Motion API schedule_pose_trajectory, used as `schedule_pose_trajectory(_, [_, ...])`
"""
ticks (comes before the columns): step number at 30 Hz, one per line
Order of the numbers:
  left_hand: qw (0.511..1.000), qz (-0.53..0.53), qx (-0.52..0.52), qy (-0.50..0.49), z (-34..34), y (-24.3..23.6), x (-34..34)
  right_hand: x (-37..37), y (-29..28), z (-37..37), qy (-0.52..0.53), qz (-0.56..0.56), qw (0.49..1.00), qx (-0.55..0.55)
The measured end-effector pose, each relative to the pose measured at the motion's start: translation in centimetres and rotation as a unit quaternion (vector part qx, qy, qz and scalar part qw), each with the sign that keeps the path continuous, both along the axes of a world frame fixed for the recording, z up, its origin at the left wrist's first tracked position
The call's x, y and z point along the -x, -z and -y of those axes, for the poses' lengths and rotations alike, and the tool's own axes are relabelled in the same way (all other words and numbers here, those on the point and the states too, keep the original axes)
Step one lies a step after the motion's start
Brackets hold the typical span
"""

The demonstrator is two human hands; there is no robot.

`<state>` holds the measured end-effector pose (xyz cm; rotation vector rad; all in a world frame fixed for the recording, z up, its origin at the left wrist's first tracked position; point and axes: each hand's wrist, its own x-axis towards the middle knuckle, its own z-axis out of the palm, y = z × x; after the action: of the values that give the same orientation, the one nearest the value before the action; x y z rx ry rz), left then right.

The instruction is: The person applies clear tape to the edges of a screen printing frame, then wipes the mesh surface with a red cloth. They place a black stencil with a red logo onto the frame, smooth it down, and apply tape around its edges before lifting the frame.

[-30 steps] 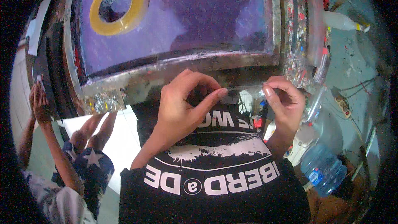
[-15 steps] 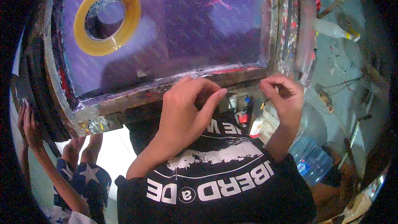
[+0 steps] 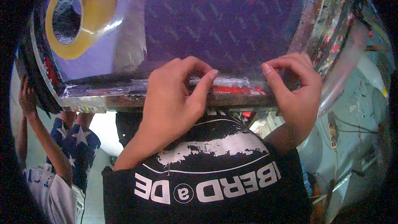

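A framed panel (image 3: 215,25) with a patterned purple surface lies before me, its near edge smeared with white and red paint. My left hand (image 3: 178,87) is over that edge, thumb and forefinger pinched together. Further right, my right hand (image 3: 296,87) makes a similar pinch above the frame's near right part. Whatever either pinch holds is too thin or too clear to make out. On the panel's far left rests a wide roll of yellowish clear tape (image 3: 97,12). A pale, shiny band (image 3: 130,41) runs beside the roll, next to a darker purple area.
At the left, another person's hands (image 3: 28,97) are at the outer edge of the frames. Stacked paint-stained frame edges (image 3: 331,37) rise at the right. Beyond them are a white bottle (image 3: 371,74) and a power strip with cables (image 3: 333,136) on the floor.
My view has shifted closer to the panel. Both hands have moved up over its near edge, the right one further onto the frame. Both pinches stay closed.
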<state>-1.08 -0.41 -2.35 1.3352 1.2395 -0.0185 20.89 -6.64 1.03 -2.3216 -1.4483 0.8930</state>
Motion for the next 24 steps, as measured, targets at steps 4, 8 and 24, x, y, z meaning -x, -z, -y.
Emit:
schedule_pose_trajectory(4, [0.999, -0.026, 0.037, -0.017, -0.3, -0.3, -0.1, 1.0, 0.3, -0.4, -0.019, 0.058, 0.998, -0.004])
schedule_pose_trajectory(8, [0.997, -0.051, 0.034, -0.036, -0.5, -0.5, -0.6, 1.2, 0.9, -0.6, -0.047, 0.093, 0.995, -0.004])
schedule_pose_trajectory(24, [0.997, -0.05, -0.039, -0.035, -0.6, 0.7, -0.3, 1.8, 1.8, -0.9, -0.059, 0.132, 0.989, -0.012])
